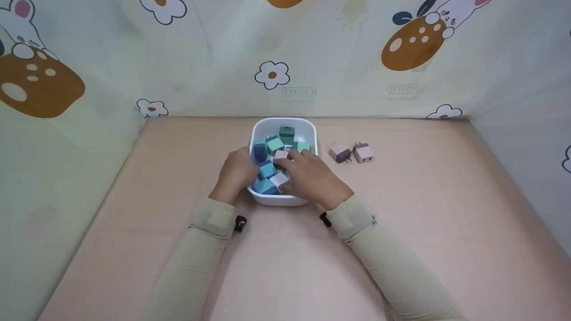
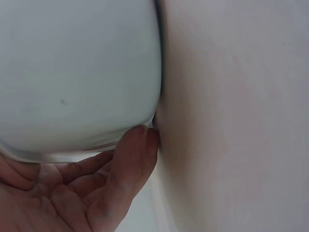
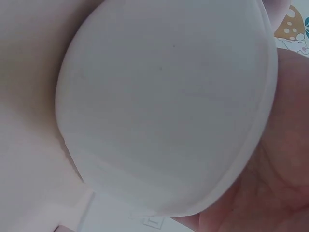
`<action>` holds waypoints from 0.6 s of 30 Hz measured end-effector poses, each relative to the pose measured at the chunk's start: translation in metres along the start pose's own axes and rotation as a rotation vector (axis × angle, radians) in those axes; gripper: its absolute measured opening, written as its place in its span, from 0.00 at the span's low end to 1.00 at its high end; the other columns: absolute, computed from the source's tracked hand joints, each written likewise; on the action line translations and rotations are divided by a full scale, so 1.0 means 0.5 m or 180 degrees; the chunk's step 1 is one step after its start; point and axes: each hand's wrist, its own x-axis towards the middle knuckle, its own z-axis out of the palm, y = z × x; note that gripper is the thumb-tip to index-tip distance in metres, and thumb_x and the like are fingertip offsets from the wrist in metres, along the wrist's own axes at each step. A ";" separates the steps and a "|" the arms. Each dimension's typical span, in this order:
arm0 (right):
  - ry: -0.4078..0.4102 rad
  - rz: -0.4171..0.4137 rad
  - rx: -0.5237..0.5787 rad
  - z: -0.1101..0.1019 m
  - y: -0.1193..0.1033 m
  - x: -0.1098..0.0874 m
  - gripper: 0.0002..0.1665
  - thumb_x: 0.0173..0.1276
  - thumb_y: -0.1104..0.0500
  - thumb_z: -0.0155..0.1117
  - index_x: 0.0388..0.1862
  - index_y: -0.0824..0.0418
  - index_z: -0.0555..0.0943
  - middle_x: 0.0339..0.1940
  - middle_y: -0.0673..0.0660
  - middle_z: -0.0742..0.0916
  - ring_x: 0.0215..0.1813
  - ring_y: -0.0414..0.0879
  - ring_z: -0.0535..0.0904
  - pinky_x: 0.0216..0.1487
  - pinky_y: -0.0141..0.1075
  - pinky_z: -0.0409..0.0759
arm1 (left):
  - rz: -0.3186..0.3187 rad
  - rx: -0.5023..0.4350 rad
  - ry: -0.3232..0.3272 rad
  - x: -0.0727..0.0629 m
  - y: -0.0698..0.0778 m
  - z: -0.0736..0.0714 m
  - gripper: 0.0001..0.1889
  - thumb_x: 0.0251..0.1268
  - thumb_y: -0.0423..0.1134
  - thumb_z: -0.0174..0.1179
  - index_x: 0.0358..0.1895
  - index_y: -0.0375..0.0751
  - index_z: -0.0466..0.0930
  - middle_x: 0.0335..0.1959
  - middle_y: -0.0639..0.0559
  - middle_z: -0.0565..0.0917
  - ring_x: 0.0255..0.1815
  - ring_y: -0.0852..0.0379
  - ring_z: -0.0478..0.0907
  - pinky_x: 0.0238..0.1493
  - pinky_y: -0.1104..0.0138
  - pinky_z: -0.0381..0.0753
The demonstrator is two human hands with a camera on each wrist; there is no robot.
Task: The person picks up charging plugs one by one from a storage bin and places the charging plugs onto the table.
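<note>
A white plastic bin (image 1: 285,201) holds several small wall chargers in blue, green and pale pink. My left hand (image 1: 235,173) grips the bin's left side; in the left wrist view its fingers (image 2: 126,166) press against the outer wall close to the tabletop. Over the right rim, my right hand (image 1: 312,176) reaches in among the chargers. Its fingertips are at a pale pink charger (image 1: 282,154), and the thumb is by a whitish charger (image 1: 279,180). Whether they pinch one is hidden. The bin's wall (image 3: 164,106) blocks the fingertips in the right wrist view.
Two pink and dark chargers, one lying on its side (image 1: 340,154) and one beside it (image 1: 363,153), are on the table right of the bin. The pinkish tabletop (image 1: 424,214) meets a patterned cloth wall (image 1: 339,67) behind and at both sides.
</note>
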 end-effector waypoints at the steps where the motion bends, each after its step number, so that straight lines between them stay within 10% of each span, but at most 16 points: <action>1: -0.0005 -0.0007 -0.0014 0.000 0.000 0.000 0.38 0.73 0.47 0.74 0.79 0.50 0.75 0.72 0.59 0.79 0.64 0.54 0.76 0.71 0.50 0.78 | -0.0007 -0.0006 -0.0004 0.000 0.000 0.000 0.26 0.76 0.28 0.57 0.76 0.38 0.72 0.63 0.40 0.82 0.54 0.43 0.81 0.55 0.54 0.88; 18: -0.0048 -0.0106 0.0180 0.004 -0.002 0.004 0.19 0.71 0.53 0.76 0.57 0.58 0.90 0.50 0.55 0.92 0.40 0.45 0.83 0.51 0.39 0.87 | -0.0037 0.0042 0.0010 0.002 -0.003 0.000 0.27 0.73 0.27 0.56 0.74 0.36 0.72 0.60 0.40 0.82 0.52 0.43 0.81 0.53 0.56 0.87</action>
